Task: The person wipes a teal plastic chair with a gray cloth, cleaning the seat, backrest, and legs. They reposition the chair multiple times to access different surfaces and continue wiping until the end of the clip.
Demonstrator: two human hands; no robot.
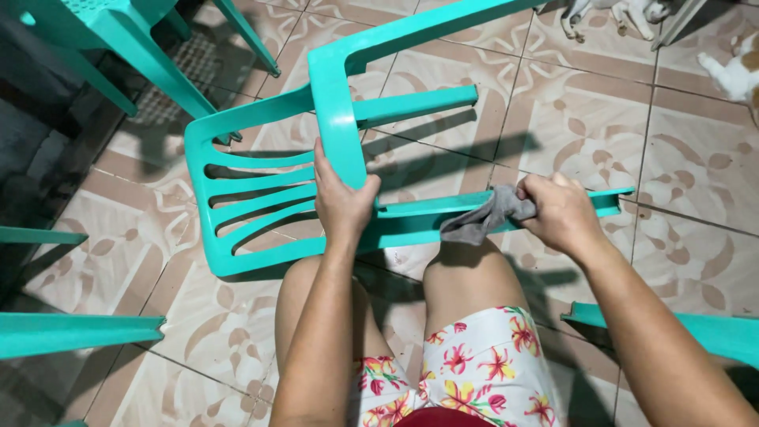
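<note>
Item: turquoise plastic chair [261, 198], lying tipped on its side on the patterned tile floor [696, 158], in front of the person's bare knees.
Orientation: slatted backrest to the left, legs running out to the right; long axis roughly left to right across the view, slightly tilted. The nearest leg [506, 212] lies almost level just above the knees, its foot end pointing right. A second leg extends right higher up, and a third slants up toward the top edge.
Left hand [341, 199]: clenched over the chair's frame where seat and legs meet, thumb on the right side.
Right hand [563, 212]: closed around a crumpled grey cloth [486, 218], pressed against the nearest leg; cloth spills out to the left of the fist.
Surroundings: further turquoise chairs at upper left [118, 32], left edge and lower right [696, 328]. Person wears floral shorts [474, 372]. Pale animals [735, 71], partly cut off, at upper right.
</note>
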